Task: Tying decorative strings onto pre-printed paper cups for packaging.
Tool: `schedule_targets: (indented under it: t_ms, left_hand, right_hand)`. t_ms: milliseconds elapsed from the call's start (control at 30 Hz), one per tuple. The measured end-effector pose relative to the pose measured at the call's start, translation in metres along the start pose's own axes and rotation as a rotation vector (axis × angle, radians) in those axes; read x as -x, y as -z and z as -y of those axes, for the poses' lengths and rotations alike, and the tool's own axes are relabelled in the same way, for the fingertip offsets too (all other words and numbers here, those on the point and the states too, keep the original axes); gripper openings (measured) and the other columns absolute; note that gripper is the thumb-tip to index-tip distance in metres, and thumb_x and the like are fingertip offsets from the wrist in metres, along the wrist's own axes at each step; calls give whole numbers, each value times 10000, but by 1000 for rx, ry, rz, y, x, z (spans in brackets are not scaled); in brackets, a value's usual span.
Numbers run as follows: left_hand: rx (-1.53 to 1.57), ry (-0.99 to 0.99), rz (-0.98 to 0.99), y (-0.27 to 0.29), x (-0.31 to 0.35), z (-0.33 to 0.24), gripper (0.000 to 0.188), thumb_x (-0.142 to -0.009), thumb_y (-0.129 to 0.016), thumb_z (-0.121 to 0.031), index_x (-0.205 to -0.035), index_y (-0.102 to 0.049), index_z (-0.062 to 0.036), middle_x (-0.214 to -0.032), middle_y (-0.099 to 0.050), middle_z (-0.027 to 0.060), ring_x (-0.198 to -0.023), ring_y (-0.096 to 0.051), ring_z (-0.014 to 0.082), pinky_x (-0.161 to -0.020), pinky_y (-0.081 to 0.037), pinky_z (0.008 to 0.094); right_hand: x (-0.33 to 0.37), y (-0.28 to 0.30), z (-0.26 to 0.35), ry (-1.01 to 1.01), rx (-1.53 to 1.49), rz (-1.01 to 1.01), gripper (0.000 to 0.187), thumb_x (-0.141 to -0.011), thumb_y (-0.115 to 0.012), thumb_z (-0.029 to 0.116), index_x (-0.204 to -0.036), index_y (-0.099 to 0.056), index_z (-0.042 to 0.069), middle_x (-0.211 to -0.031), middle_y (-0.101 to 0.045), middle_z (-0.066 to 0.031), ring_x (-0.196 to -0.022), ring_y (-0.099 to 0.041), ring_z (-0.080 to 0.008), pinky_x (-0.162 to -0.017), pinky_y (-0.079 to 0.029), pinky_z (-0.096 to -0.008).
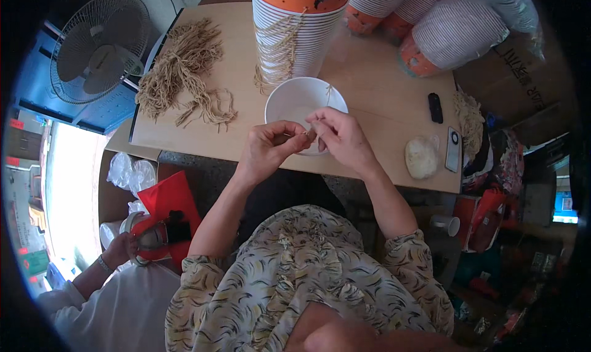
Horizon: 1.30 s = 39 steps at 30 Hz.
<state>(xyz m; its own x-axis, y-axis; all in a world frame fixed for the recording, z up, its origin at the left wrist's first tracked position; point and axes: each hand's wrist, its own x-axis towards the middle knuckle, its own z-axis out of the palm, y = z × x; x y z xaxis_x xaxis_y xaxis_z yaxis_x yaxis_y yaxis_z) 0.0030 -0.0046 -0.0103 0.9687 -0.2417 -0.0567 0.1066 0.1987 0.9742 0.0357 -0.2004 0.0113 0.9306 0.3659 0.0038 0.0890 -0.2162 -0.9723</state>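
Observation:
A white paper bucket (pixel 298 98) stands at the table's near edge with its mouth toward me. A short tan cord (pixel 329 92) is tied at its far right rim. Over the near rim my left hand (pixel 275 148) and my right hand (pixel 346 138) meet, both with fingers pinched. Between their fingertips is a small piece of what looks like the same tan cord, mostly hidden by the fingers. Just behind the bucket rises a tall stack of nested paper buckets (pixel 300 41), with tan cords hanging down its left side.
A heap of tan cords (pixel 184 69) lies left on the table (pixel 369 106). More bucket stacks (pixel 452 41) stand back right. At right are a pale bundle (pixel 422 157), a black object (pixel 435 108) and a phone-like device (pixel 453 149). A fan (pixel 101 50) and another person's hand (pixel 120 248) are left.

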Motion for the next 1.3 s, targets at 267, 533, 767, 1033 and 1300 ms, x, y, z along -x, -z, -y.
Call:
schedule_targets:
  t_ms: [267,533,767,1033,1300]
  left_hand:
    - [18,33,-24,-2,1,-3,91,-935,-688,-25,-1003,-681,34,-911,-720,59,-854,-698,118,-797,-580,257]
    - [34,26,-25,0,0,-1,84,-918,-700,1,-988,-658,21,-903,-717,64,-827,-709,125,-769,-587,255]
    - [37,20,41,0,0,-3,65,-923,-698,8,-937,-635,14,-880,-711,66,-830,-715,128,-757,-595,251]
    - [120,43,78,1,0,-7,86,-947,-684,-32,-982,-614,1,-916,-717,92,-823,-722,153,-741,-598,257]
    - [227,111,73,-3,4,-7,177,-963,-665,-57,-1120,-603,-4,-1016,-729,114,-823,-690,138,-722,-548,248]
  right_hand:
    - [5,9,6,-140,-85,169,132,-1004,-571,61,-1080,-635,-25,-733,-614,19,-635,-537,-29,-563,-433,-202]
    - [4,14,6,-133,-85,234,109,-947,-628,15,-1049,-645,-20,-706,-630,29,-609,-570,-31,-557,-444,-200]
    - [0,23,0,-108,-135,315,92,-946,-626,26,-1028,-638,-14,-707,-634,25,-621,-583,-35,-560,-453,-203]
    - [-1,23,-2,-149,-323,313,124,-960,-681,164,-1003,-652,51,-758,-642,35,-622,-596,-18,-530,-424,-165]
    - [1,21,1,-125,-387,240,140,-967,-675,177,-999,-644,44,-790,-662,10,-611,-594,-14,-483,-397,-150]
